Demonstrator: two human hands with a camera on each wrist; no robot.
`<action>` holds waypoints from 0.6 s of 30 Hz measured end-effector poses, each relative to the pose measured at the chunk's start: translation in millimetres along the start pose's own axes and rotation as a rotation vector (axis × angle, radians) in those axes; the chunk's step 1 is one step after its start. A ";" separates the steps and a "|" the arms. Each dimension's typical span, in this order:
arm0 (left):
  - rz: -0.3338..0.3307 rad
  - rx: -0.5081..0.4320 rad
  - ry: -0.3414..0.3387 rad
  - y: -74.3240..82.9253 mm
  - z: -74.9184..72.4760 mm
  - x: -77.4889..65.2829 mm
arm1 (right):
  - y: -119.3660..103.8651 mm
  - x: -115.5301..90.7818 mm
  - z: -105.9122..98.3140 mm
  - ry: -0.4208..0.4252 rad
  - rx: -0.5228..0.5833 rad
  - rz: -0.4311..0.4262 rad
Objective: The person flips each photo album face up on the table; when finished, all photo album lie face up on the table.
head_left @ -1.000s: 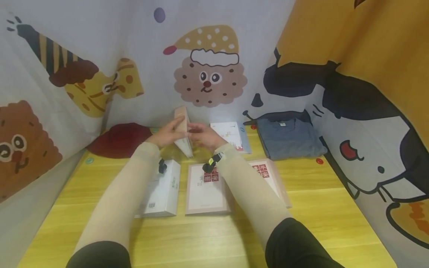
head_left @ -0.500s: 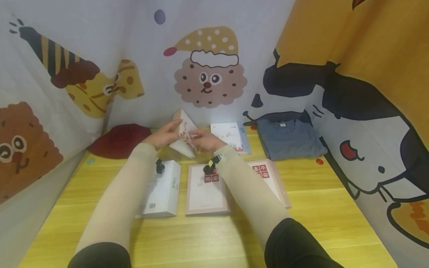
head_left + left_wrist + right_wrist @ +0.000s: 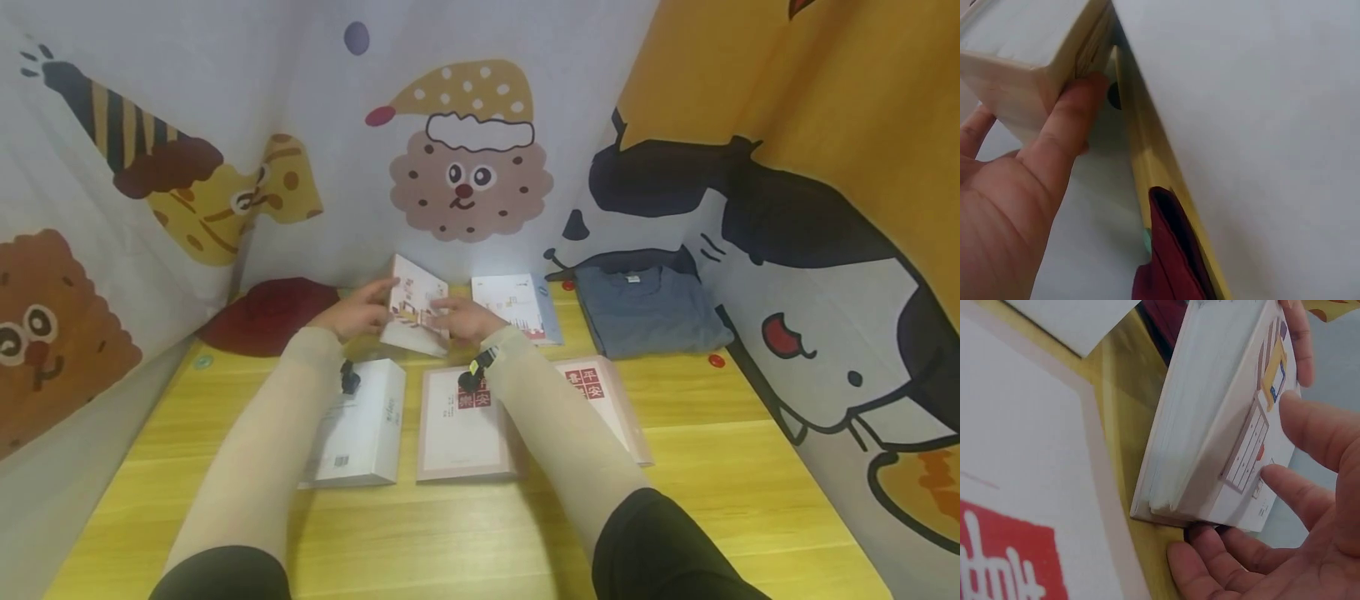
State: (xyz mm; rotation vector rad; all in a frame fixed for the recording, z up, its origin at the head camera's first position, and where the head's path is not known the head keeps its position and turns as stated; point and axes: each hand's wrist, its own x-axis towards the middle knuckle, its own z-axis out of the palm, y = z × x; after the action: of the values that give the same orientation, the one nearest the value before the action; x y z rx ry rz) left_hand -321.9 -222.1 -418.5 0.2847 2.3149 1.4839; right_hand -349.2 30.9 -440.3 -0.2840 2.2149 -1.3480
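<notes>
Fingers [image 3: 1300,494] parted around tilted book [image 3: 1216,431]

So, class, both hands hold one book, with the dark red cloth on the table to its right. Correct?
Not quite: the head view shows the dark red cloth on the table to the left of the book. The rest stands.

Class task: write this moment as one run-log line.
left hand: holds book, left side | right hand: holds book, right side | book: tilted | farther left: red cloth | farther right: shirt
</notes>
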 end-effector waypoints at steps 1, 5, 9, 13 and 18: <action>0.006 -0.028 -0.011 -2.0 0.0 1.3 | 0.7 0.4 1.2 0.003 0.030 0.010; 0.003 -0.074 -0.029 -6.5 -0.9 3.2 | 0.2 -1.9 3.3 0.015 0.050 0.024; -0.028 -0.088 -0.033 -7.6 -1.8 3.6 | 0.8 -0.8 3.0 0.033 0.012 0.043; -0.055 -0.076 -0.041 -8.6 -3.7 3.6 | -0.7 -1.2 1.9 0.044 -0.020 0.062; -0.066 -0.033 -0.075 -11.8 -6.7 3.7 | -2.7 -1.4 2.8 0.071 -0.057 0.088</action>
State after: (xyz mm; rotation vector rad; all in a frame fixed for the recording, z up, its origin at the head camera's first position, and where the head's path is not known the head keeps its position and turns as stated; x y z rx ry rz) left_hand -327.7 -231.3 -427.5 0.2480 2.2171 1.4529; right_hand -346.7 28.0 -438.5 -0.1591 2.2992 -1.2676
